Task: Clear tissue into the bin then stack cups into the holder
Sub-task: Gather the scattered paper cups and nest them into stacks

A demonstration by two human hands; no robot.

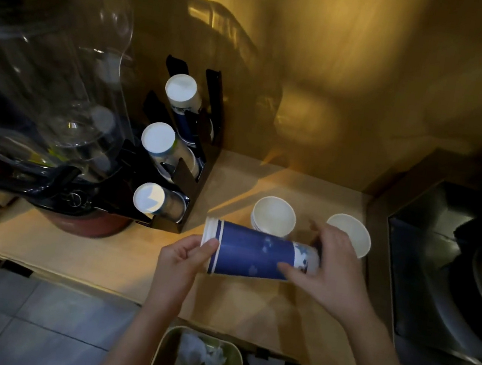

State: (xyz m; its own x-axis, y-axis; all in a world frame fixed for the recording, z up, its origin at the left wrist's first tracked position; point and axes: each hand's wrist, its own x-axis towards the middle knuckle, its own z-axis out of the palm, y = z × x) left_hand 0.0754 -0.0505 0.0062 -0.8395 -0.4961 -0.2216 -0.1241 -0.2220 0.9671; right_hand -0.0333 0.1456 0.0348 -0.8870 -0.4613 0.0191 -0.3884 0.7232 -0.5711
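Observation:
Both hands hold a blue paper cup stack sideways above the wooden counter. My left hand grips its rim end, and my right hand grips its white base end. Behind it stand two upright white cups, one stack and a single cup. The black cup holder at the left carries three rows of cups with their bases facing me. The bin below the counter edge has white tissue inside.
A large clear drinks dispenser on a dark base fills the left side. A dark metal sink or tray sits at the right. A wooden wall backs the counter. Grey floor tiles lie below left.

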